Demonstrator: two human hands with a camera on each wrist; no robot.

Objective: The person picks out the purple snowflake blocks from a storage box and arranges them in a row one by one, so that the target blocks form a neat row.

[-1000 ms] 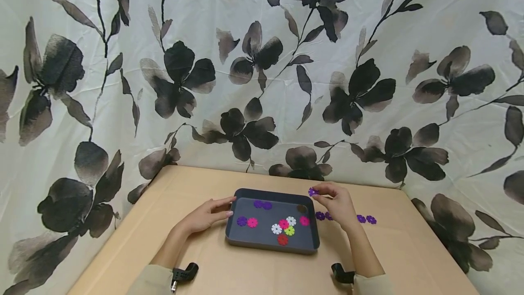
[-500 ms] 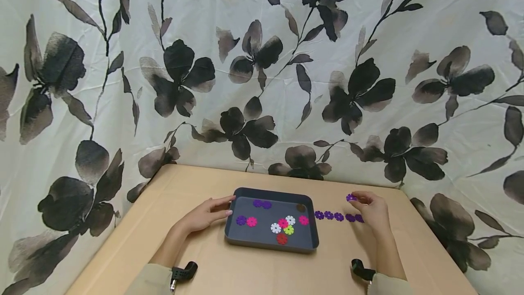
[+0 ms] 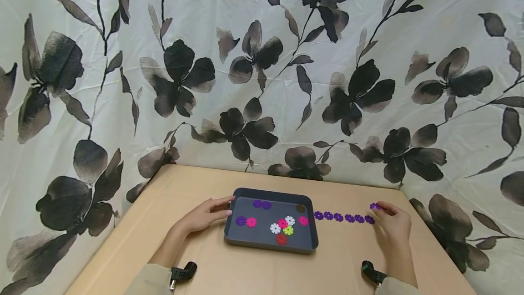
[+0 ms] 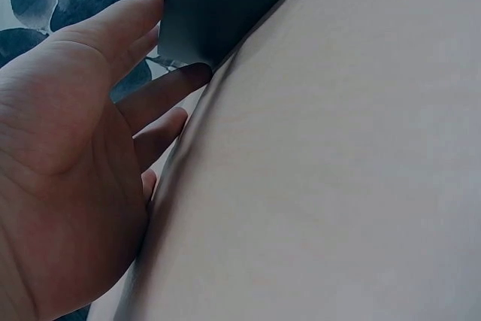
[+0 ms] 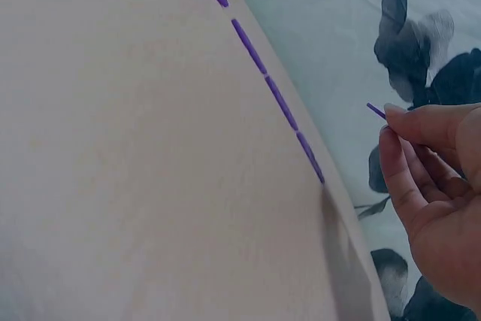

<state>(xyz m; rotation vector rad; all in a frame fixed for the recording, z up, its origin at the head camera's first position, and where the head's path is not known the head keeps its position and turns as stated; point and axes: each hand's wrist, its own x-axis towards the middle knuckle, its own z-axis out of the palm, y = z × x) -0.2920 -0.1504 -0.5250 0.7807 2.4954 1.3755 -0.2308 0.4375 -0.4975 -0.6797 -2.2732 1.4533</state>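
Note:
My right hand [image 3: 395, 226] pinches a purple interlocking disc [image 3: 374, 205], flower-shaped with notched edges, between thumb and fingertips. In the right wrist view that disc [image 5: 374, 110] shows edge-on, clear of the table. Just below it in the head view is the right end of a row of purple discs [image 3: 338, 217], lying flat on the table. The row runs rightward from the dark grey tray [image 3: 255, 236]. At the tray's left side rests my left hand [image 3: 202, 217]; its extended fingers [image 4: 169, 95] touch the tray wall [image 4: 207, 13].
Inside the tray lie several more discs: purple [image 3: 262, 204], pink [image 3: 303, 221], white [image 3: 275, 228], yellow-green [image 3: 288, 230], red [image 3: 281, 239] and brown [image 3: 300, 208]. A floral cloth [image 3: 245, 81] hangs behind the light wooden table [image 3: 229, 270].
My right hand has carried the purple disc rightward from beside the tray, along the row to its far end. The left hand and the tray have stayed put.

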